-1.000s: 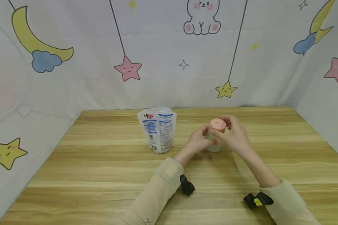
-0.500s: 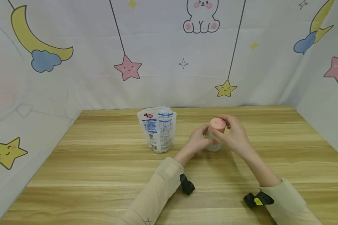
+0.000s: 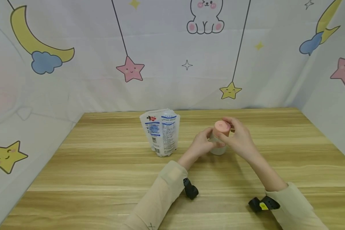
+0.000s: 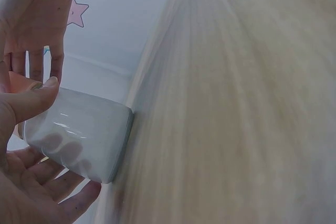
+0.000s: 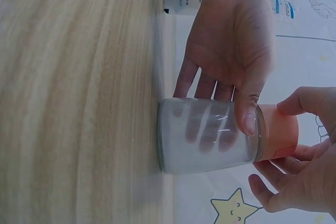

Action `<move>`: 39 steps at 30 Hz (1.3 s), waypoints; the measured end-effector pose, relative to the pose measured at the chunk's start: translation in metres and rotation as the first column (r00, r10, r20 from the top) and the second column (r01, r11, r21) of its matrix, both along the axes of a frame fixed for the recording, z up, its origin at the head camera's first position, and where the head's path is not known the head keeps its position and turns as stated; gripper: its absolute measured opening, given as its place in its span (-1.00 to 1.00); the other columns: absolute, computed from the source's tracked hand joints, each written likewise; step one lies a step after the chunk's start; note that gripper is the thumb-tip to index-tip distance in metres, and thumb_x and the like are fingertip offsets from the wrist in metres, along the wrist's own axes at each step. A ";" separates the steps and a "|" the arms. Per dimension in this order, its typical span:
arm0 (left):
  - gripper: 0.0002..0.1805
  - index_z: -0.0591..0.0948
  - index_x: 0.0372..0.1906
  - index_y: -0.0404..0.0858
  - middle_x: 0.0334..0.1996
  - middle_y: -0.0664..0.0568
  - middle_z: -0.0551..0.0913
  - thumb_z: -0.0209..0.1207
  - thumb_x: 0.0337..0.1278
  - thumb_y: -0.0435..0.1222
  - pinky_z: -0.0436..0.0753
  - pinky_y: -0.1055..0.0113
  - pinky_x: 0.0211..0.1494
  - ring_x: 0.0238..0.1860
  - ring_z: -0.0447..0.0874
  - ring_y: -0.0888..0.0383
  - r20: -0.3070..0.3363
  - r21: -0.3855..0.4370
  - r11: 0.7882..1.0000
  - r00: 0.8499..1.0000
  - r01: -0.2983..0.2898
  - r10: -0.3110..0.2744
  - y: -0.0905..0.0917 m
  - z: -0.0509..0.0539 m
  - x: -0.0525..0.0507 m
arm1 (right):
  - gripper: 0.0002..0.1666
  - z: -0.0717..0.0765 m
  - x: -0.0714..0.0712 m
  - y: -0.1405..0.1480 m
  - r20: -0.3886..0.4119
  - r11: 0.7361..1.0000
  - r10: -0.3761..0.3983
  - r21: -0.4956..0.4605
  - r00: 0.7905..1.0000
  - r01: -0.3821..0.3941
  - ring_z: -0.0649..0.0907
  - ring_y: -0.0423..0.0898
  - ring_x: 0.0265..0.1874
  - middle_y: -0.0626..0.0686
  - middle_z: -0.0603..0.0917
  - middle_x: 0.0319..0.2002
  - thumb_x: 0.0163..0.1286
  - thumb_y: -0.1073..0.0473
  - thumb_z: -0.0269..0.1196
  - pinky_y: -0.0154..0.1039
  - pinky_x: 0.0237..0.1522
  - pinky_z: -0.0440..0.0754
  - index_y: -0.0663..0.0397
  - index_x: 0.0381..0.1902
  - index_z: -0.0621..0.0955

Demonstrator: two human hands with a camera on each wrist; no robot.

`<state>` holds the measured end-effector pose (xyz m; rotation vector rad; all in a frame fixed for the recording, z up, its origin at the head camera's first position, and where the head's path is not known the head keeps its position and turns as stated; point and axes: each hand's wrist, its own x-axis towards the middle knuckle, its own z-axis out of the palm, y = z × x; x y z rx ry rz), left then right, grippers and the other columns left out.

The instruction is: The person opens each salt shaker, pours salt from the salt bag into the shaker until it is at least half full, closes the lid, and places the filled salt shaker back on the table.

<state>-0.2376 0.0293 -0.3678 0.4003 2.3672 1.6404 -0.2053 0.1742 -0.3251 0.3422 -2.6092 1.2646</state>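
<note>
A frosted, see-through jar [image 3: 218, 150] with a pink lid [image 3: 222, 126] stands upright on the wooden table, right of the middle. The left hand [image 3: 201, 142] grips the jar's body from the left, its thumb near the neck and its fingers showing through the wall in the right wrist view. Around the lid, the right hand [image 3: 240, 137] has its thumb on the near side and its fingers on the far side. In the left wrist view the jar [image 4: 84, 129] has its base on the table, and the lid [image 4: 22, 83] is partly hidden by the hands.
A white pouch [image 3: 161, 132] with blue and black print stands on the table [image 3: 103, 179] left of the hands. Behind the table hangs a pale cloth [image 3: 161, 89] with stars and moons. Both wrists wear black straps with small devices.
Both hands keep their grip on the jar and lid. The marks on the lid's top have turned slightly, and the jar stays in place.
</note>
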 end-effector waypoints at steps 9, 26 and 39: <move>-0.38 0.50 0.21 -0.04 0.29 0.03 0.50 0.39 -0.05 -0.14 0.39 -0.05 0.37 0.36 0.38 -0.02 -0.002 -0.014 1.000 1.000 0.000 0.000 -0.001 0.001 0.000 | -0.28 0.001 0.000 0.001 0.033 1.000 0.005 0.007 0.999 -0.005 0.45 0.16 0.15 0.31 0.48 0.17 0.27 0.19 0.30 0.10 0.21 0.38 0.36 0.31 0.31; -0.41 0.51 0.20 -0.04 0.29 0.02 0.50 0.37 -0.03 -0.17 0.39 -0.06 0.37 0.35 0.38 -0.02 -0.012 -0.010 1.000 1.000 0.000 0.000 0.000 -0.001 -0.001 | -0.26 -0.005 -0.003 0.002 0.072 0.997 -0.072 -0.024 0.995 0.074 0.51 0.14 0.08 0.27 0.50 0.10 0.19 0.09 0.40 0.08 0.18 0.46 0.32 0.21 0.37; -0.39 0.51 0.21 -0.04 0.28 0.03 0.51 0.39 -0.04 -0.14 0.39 -0.04 0.36 0.35 0.39 -0.02 -0.029 -0.017 1.000 1.000 0.000 0.000 -0.001 0.000 0.001 | -0.31 -0.002 -0.003 0.001 0.029 0.999 -0.050 0.001 0.998 0.050 0.52 0.18 0.09 0.31 0.52 0.11 0.21 0.17 0.36 0.12 0.17 0.49 0.37 0.22 0.39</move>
